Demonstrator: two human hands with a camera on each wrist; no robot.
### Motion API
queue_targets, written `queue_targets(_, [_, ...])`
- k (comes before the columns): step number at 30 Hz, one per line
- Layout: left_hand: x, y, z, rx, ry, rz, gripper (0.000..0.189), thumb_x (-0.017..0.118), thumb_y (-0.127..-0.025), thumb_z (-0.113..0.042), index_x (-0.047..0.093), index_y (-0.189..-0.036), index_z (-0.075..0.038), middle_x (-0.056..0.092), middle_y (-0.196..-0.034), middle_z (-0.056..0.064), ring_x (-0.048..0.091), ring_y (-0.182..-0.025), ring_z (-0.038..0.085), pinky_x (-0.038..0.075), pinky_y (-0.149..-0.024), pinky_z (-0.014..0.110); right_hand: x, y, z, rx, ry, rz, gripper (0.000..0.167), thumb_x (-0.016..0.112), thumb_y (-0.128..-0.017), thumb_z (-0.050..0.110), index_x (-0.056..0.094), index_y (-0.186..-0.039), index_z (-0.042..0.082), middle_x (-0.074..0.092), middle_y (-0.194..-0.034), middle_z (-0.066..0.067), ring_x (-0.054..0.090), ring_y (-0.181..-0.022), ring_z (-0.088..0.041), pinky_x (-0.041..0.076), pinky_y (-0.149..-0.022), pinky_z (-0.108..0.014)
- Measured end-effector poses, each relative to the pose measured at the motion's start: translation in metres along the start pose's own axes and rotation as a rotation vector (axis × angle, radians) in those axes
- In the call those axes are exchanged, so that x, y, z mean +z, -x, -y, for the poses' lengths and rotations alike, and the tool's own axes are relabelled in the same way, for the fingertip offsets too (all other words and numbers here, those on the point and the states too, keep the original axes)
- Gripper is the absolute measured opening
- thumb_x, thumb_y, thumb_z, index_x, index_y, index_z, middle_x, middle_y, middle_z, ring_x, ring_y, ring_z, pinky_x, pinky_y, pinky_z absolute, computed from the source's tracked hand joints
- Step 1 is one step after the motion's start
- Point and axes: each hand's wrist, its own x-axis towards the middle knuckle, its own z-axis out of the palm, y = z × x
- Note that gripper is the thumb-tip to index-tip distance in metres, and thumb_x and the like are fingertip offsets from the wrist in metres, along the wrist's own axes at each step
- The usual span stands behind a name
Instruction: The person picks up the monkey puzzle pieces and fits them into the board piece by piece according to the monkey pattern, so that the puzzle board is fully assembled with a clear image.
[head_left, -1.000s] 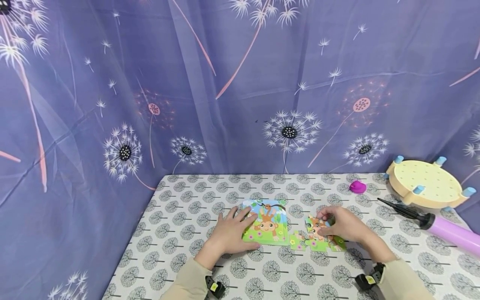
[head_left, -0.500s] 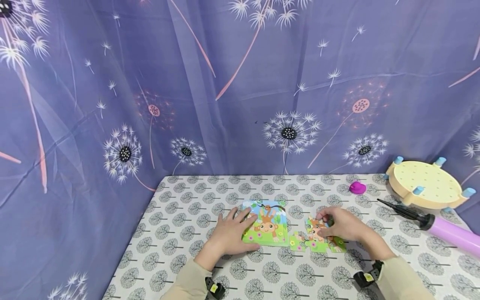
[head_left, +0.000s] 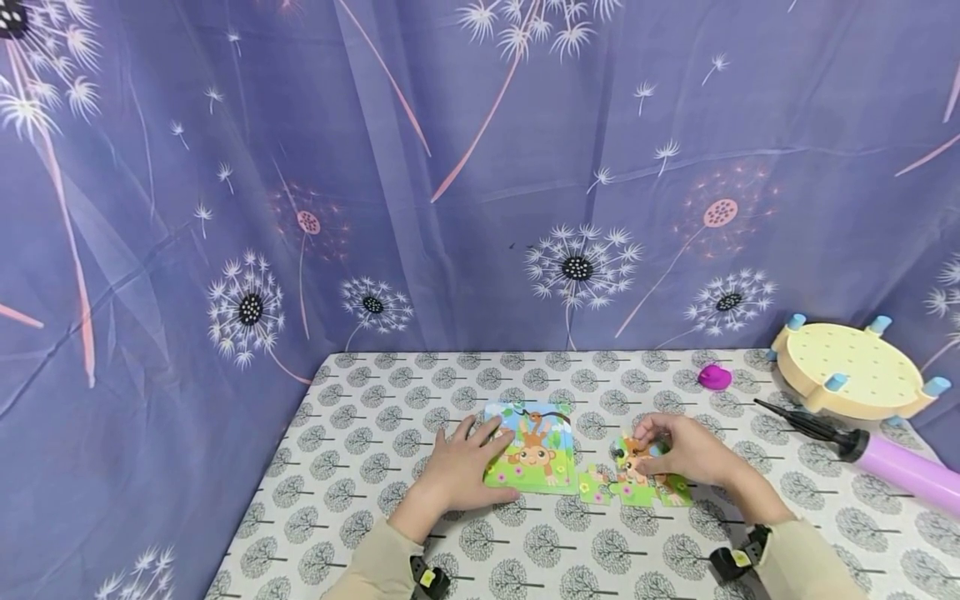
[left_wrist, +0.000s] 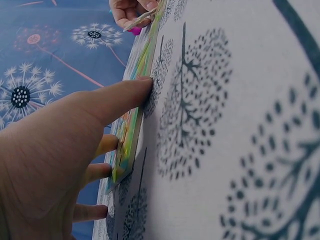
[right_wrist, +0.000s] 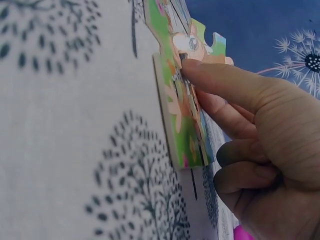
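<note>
My left hand (head_left: 465,471) lies with fingers spread over the left edge of a square monkey picture board (head_left: 534,479). In the left wrist view its thumb (left_wrist: 122,100) touches the board's near edge. To the right of the board, my right hand (head_left: 686,450) pinches a jigsaw piece (right_wrist: 192,45) printed with part of a monkey's face, between thumb and fingers. It is tilted up over other jigsaw pieces (head_left: 636,496) on the cloth. One green-edged piece (head_left: 595,487) lies between those and the board. My right fingers partly hide the pieces beneath.
A magenta rubber-duck-like toy (head_left: 715,377) sits farther back on the tree-print tablecloth (head_left: 420,379). At the right are a yellow oval stand (head_left: 851,367) with blue pegs and a purple hand pump (head_left: 907,471) with a black nozzle. A dandelion-print curtain (head_left: 480,250) hangs behind.
The right hand's fingers and the pinched jigsaw piece have shifted very slightly. The left hand stays in place on the board.
</note>
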Motion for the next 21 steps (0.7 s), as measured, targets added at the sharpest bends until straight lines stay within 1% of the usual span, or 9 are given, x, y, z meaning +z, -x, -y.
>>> queue_targets(5, [0.0001, -0.0001, -0.0001, -0.001, 0.002, -0.001, 0.096, 0.051, -0.085, -0.087, 0.035, -0.163, -0.034, 0.025, -0.171, -0.002, 0.028, -0.151, 0.042, 0.031, -0.107, 0.080, -0.0004, 0.0006, -0.0021, 0.006, -0.054, 0.016, 0.037, 0.092, -0.078, 0.025, 0.067, -0.103, 0.014, 0.071, -0.098, 0.001, 0.064, -0.085, -0.016, 0.053, -0.074, -0.028])
queue_targets(7, [-0.0002, -0.0002, -0.0001, -0.002, 0.004, 0.000, 0.096, 0.051, -0.085, -0.087, 0.035, -0.163, -0.034, 0.025, -0.171, -0.002, 0.028, -0.152, 0.042, 0.030, -0.107, 0.080, -0.0004, 0.0004, -0.0035, 0.013, -0.065, 0.018, 0.037, 0.092, -0.078, 0.026, 0.066, -0.102, 0.014, 0.072, -0.098, 0.001, 0.064, -0.083, -0.016, 0.053, -0.073, -0.027])
queue_targets(9, [0.0000, -0.0003, 0.0000, -0.001, 0.003, 0.000, 0.096, 0.051, -0.085, -0.087, 0.035, -0.163, -0.034, 0.025, -0.171, -0.002, 0.028, -0.152, 0.042, 0.030, -0.107, 0.080, -0.0003, 0.0003, -0.0048, 0.002, -0.084, 0.020, 0.035, 0.091, -0.079, 0.025, 0.067, -0.102, 0.014, 0.073, -0.098, 0.001, 0.063, -0.080, -0.016, 0.052, -0.070, -0.027])
queue_targets(11, [0.0005, -0.0005, -0.0001, 0.001, 0.002, -0.002, 0.095, 0.051, -0.085, -0.087, 0.035, -0.163, -0.034, 0.025, -0.171, -0.002, 0.028, -0.152, 0.042, 0.030, -0.107, 0.080, -0.0001, 0.0007, -0.0065, -0.012, -0.123, 0.024, 0.031, 0.089, -0.081, 0.022, 0.067, -0.102, 0.013, 0.074, -0.097, -0.001, 0.063, -0.076, -0.018, 0.053, -0.067, -0.027])
queue_targets(14, [0.0011, -0.0006, -0.0002, 0.005, -0.003, -0.003, 0.095, 0.050, -0.085, -0.087, 0.035, -0.163, -0.034, 0.025, -0.171, -0.002, 0.029, -0.151, 0.043, 0.031, -0.107, 0.080, -0.0001, 0.0022, -0.0082, -0.033, -0.206, 0.040, 0.024, 0.084, -0.086, 0.013, 0.067, -0.101, 0.008, 0.074, -0.095, -0.007, 0.063, -0.069, -0.019, 0.054, -0.060, -0.028])
queue_targets(16, [0.0006, -0.0006, -0.0003, 0.004, -0.004, -0.001, 0.095, 0.050, -0.085, -0.087, 0.035, -0.163, -0.034, 0.025, -0.171, -0.002, 0.029, -0.151, 0.043, 0.031, -0.107, 0.080, 0.0002, 0.0025, -0.0089, -0.043, -0.232, 0.046, 0.018, 0.081, -0.089, 0.011, 0.067, -0.100, 0.007, 0.074, -0.095, -0.008, 0.063, -0.067, -0.020, 0.055, -0.058, -0.028])
queue_targets(21, [-0.0008, -0.0005, 0.0000, 0.002, -0.005, 0.005, 0.095, 0.051, -0.086, -0.086, 0.035, -0.163, -0.034, 0.024, -0.171, -0.003, 0.028, -0.151, 0.043, 0.030, -0.108, 0.080, 0.0002, 0.0020, -0.0086, -0.058, -0.213, 0.046, 0.010, 0.078, -0.093, 0.012, 0.071, -0.100, 0.009, 0.074, -0.095, -0.006, 0.062, -0.067, -0.018, 0.055, -0.058, -0.028])
